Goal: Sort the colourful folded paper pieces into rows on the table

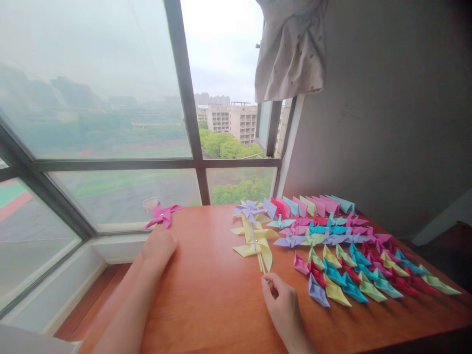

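At the table's far left corner, a pink paper pinwheel (162, 215) stands just above my left hand (159, 247), whose fingers are curled; what they hold, if anything, is hidden. My right hand (280, 297) is pinched at the lower ends of thin pale sticks, below the yellow pinwheels (257, 244). A lavender pinwheel (250, 210) lies beyond the yellow ones, partly overlapping them. Whether the right fingertips grip a stick or only touch it is hard to make out.
Rows of folded paper shapes (334, 265) in several colours cover the right side of the wooden table (206, 295). Windows (121, 191) border the far and left sides. A bundled curtain (291, 54) hangs above, beside a grey wall.
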`<state>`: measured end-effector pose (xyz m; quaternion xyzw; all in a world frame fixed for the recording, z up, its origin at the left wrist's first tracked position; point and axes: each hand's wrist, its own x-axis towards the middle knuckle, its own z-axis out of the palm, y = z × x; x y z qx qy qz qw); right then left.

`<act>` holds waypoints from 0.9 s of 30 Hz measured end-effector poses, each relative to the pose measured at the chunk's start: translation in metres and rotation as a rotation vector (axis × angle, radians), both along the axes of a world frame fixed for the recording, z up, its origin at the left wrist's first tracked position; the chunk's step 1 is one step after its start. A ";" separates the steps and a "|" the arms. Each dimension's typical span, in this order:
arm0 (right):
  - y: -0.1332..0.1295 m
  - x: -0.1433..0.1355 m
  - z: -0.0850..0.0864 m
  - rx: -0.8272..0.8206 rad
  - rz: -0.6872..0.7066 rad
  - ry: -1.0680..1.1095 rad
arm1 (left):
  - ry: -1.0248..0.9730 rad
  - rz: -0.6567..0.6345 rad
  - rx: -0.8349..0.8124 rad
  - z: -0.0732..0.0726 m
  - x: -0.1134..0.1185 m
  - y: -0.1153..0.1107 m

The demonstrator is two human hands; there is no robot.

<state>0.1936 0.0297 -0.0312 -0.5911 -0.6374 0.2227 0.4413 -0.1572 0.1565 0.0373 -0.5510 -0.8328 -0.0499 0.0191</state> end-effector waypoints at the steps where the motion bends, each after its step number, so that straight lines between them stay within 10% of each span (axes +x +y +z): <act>1: 0.000 0.000 0.000 0.002 0.002 0.000 | -0.004 -0.001 -0.009 0.000 -0.002 0.001; 27: -0.001 0.001 0.003 0.006 0.007 -0.030 | 0.069 -0.108 -0.075 -0.012 0.012 -0.001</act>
